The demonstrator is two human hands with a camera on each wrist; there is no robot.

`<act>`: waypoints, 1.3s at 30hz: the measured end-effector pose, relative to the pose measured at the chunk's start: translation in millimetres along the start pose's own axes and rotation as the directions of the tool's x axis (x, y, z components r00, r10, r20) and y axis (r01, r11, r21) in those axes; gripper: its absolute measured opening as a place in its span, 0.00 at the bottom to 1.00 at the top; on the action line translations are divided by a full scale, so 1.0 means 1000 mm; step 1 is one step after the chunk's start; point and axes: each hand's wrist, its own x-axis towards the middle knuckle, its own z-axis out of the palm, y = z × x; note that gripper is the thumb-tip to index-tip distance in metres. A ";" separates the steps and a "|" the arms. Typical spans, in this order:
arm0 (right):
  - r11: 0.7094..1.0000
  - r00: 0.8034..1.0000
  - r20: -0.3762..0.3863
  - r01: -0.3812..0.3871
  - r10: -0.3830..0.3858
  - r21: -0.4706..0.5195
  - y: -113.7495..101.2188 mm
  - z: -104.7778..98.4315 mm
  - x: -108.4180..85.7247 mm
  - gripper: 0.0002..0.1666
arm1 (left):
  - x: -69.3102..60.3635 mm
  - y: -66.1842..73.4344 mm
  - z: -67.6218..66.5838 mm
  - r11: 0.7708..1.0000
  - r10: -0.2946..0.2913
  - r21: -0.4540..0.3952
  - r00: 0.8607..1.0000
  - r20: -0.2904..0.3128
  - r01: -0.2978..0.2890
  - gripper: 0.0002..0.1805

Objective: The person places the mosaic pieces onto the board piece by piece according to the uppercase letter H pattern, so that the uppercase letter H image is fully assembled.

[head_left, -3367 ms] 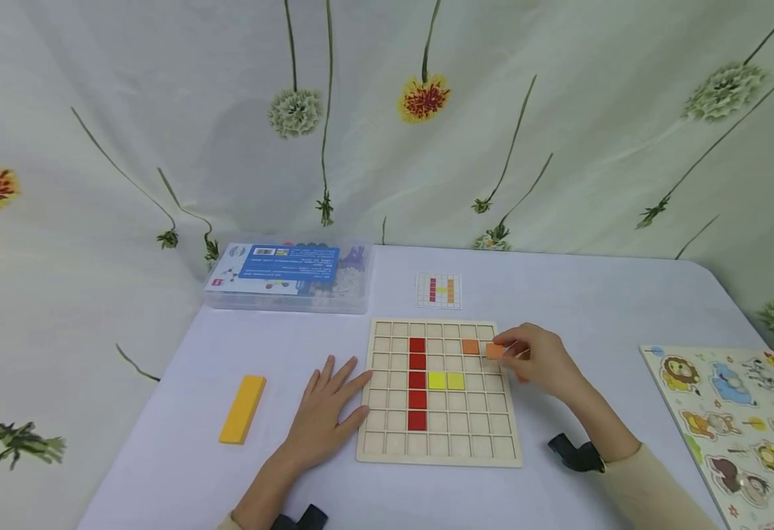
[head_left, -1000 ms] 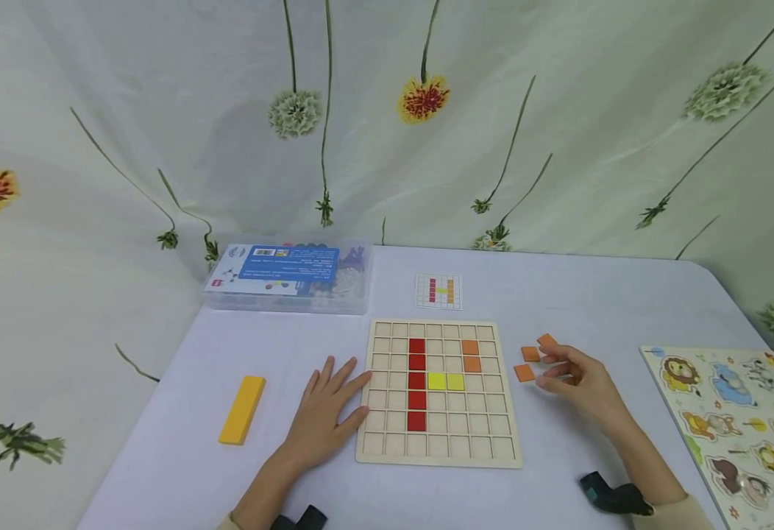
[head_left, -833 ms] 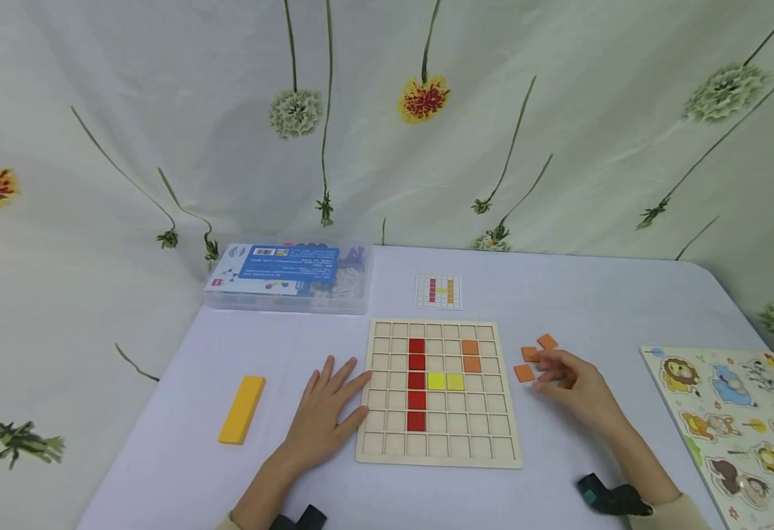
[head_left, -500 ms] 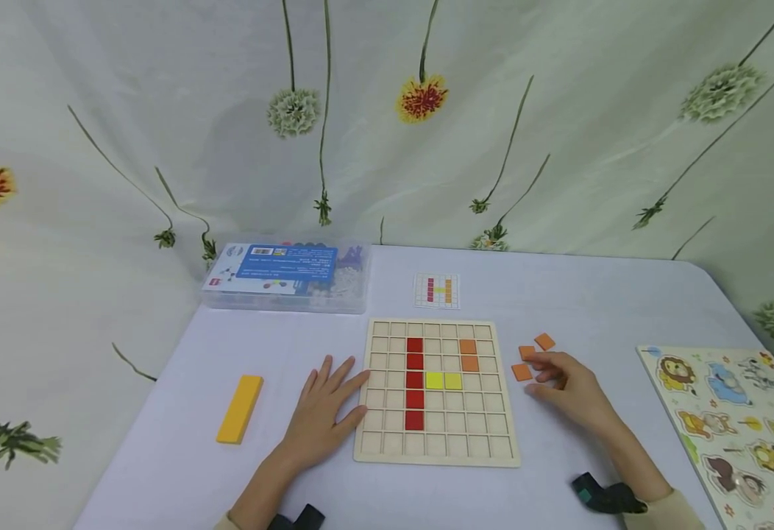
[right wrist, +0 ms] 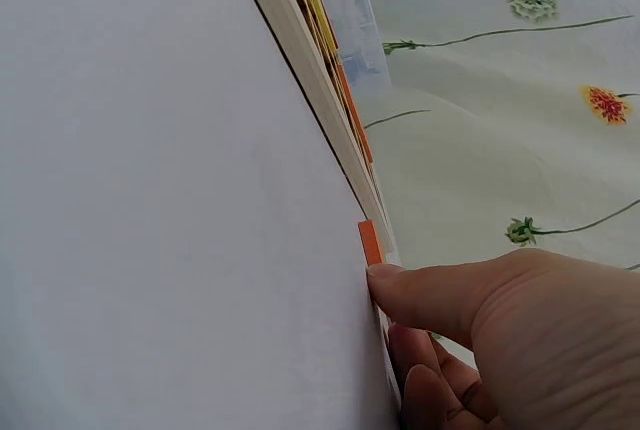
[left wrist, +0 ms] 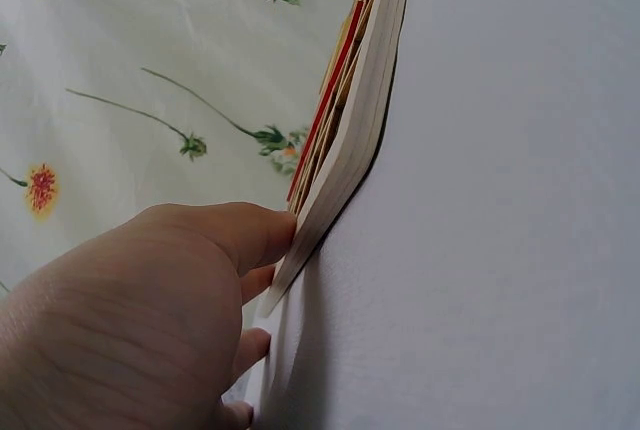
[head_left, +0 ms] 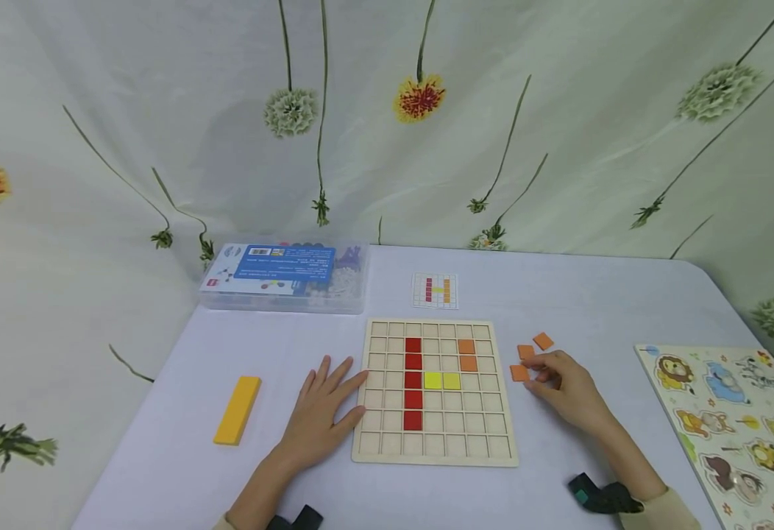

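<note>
A wooden grid board (head_left: 393,444) lies on the white table, bearing a column of red tiles (head_left: 413,380), two yellow tiles (head_left: 451,380) and two orange tiles in one column at right. My left hand (head_left: 321,419) lies spread beside it, its thumb and a fingertip touching the board's left edge. Right of the board, my right hand (head_left: 569,390) pinches the nearest loose orange tile (head_left: 519,373) between thumb and finger, the tile still down on the table. The right wrist view shows the thumb (right wrist: 400,285) against this tile's edge. Two other loose orange tiles lie just behind.
A pattern card (head_left: 435,291) lies behind the board. At the back left stands a clear plastic box (head_left: 284,276). A yellow block (head_left: 238,411) is left of the left hand; an animal picture board (head_left: 725,427) lies far right.
A second orange tile has gone into the board below the first. The right hand has come back to the loose tiles and moved slightly left onto the nearest one. The left hand stays put.
</note>
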 end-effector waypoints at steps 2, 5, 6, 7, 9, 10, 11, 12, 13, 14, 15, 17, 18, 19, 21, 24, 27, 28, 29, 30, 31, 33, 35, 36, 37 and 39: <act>1.000 1.000 0.000 -0.002 0.002 -0.005 0.000 0.000 0.000 0.17 | 0.000 0.000 0.000 1.000 0.005 0.001 1.000 -0.006 -0.005 0.28; 1.000 1.000 0.000 -0.007 0.007 -0.012 -0.001 0.000 -0.001 0.16 | 0.000 0.000 0.000 1.000 -0.002 -0.003 1.000 0.001 0.002 0.28; 1.000 1.000 -0.002 -0.003 0.003 -0.018 -0.002 -0.001 -0.001 0.15 | 0.000 0.000 0.000 1.000 -0.004 -0.005 1.000 0.003 0.004 0.28; 1.000 1.000 -0.005 -0.001 0.001 -0.021 -0.003 -0.001 -0.002 0.15 | 0.000 0.000 0.000 1.000 -0.007 -0.007 1.000 0.006 0.007 0.28; 1.000 1.000 -0.008 -0.001 0.001 -0.030 -0.004 -0.002 -0.002 0.14 | 0.000 0.000 0.000 1.000 -0.010 -0.011 1.000 0.011 0.010 0.28; 0.999 1.000 -0.009 -0.001 0.000 -0.033 -0.005 -0.002 -0.002 0.14 | 0.000 0.000 0.000 1.000 -0.011 -0.011 1.000 0.013 0.011 0.28; 0.999 1.000 -0.011 -0.003 0.002 -0.037 -0.005 -0.002 -0.002 0.14 | 0.000 0.000 0.000 1.000 -0.010 -0.012 1.000 0.012 0.011 0.28; 0.999 1.000 -0.012 -0.004 0.004 -0.038 -0.006 -0.002 -0.002 0.14 | 0.000 0.000 0.000 1.000 -0.010 -0.012 1.000 0.011 0.010 0.28; 0.999 1.000 -0.013 -0.008 0.008 -0.040 -0.007 -0.003 -0.002 0.14 | 0.000 0.000 0.000 1.000 -0.009 -0.011 1.000 0.010 0.009 0.28; 0.999 1.000 -0.014 -0.013 0.012 -0.040 -0.007 -0.003 -0.003 0.15 | 0.000 0.000 0.000 1.000 -0.009 -0.008 1.000 0.009 0.009 0.28; 0.999 1.000 -0.015 -0.018 0.017 -0.037 -0.008 -0.004 -0.003 0.15 | 0.000 0.000 0.000 1.000 -0.008 -0.007 1.000 0.008 0.008 0.28; 0.999 0.999 -0.012 -0.030 0.030 -0.029 -0.009 -0.005 -0.003 0.14 | 0.000 0.000 0.000 1.000 -0.003 -0.004 1.000 0.001 0.003 0.28; 0.999 0.999 -0.011 -0.036 0.036 -0.023 -0.010 -0.006 -0.003 0.14 | 0.000 0.000 0.000 1.000 -0.002 -0.003 1.000 0.001 0.002 0.28; 0.999 0.999 -0.007 -0.043 0.043 -0.018 -0.010 -0.008 -0.003 0.14 | 0.000 0.000 0.000 1.000 -0.002 0.000 1.000 0.000 0.002 0.28; 0.998 0.998 0.003 -0.063 0.063 -0.009 -0.012 -0.010 -0.003 0.14 | 0.000 0.000 0.000 1.000 -0.002 -0.001 1.000 0.002 0.002 0.28; 0.995 0.995 0.021 -0.095 0.096 -0.009 -0.015 -0.015 -0.002 0.15 | 0.000 0.001 0.000 1.000 -0.003 -0.001 1.000 0.002 0.003 0.28; 0.993 0.993 0.032 -0.115 0.115 -0.007 -0.018 -0.018 0.000 0.15 | -0.001 0.001 0.000 1.000 0.004 -0.001 1.000 -0.006 -0.004 0.28; 0.993 0.993 0.035 -0.117 0.117 -0.005 -0.019 -0.019 0.000 0.15 | 0.000 0.001 0.000 1.000 0.005 0.000 1.000 -0.008 -0.005 0.28; 0.993 0.993 0.037 -0.117 0.117 0.000 -0.020 -0.020 0.001 0.15 | -0.001 0.001 0.000 1.000 0.006 -0.003 1.000 -0.010 -0.006 0.28; 0.993 0.993 0.038 -0.115 0.115 0.004 -0.022 -0.021 0.002 0.15 | 0.000 0.001 0.000 1.000 0.007 -0.003 1.000 -0.013 -0.007 0.28; 0.994 0.993 0.040 -0.111 0.111 0.011 -0.023 -0.022 0.003 0.15 | 0.000 0.001 0.000 1.000 0.006 -0.003 1.000 -0.013 -0.006 0.28; 0.995 0.994 0.046 -0.099 0.098 0.024 -0.027 -0.023 0.006 0.15 | 0.000 0.001 0.000 1.000 0.007 -0.003 1.000 -0.014 -0.007 0.28; 0.996 0.995 0.055 -0.083 0.081 0.035 -0.031 -0.023 0.008 0.16 | -0.001 0.001 0.000 1.000 0.005 -0.005 1.000 -0.011 -0.005 0.28; 0.996 0.996 0.059 -0.074 0.071 0.040 -0.033 -0.022 0.009 0.17 | -0.001 0.001 0.000 1.000 0.008 -0.006 1.000 -0.012 -0.008 0.28; 0.997 0.996 0.063 -0.066 0.063 0.048 -0.035 -0.022 0.010 0.17 | -0.001 0.001 0.000 1.000 0.008 -0.007 1.000 -0.011 -0.008 0.28; 0.997 0.996 0.071 -0.052 0.048 0.055 -0.040 -0.020 0.012 0.18 | -0.001 0.000 -0.001 1.000 0.012 -0.007 1.000 -0.013 -0.012 0.27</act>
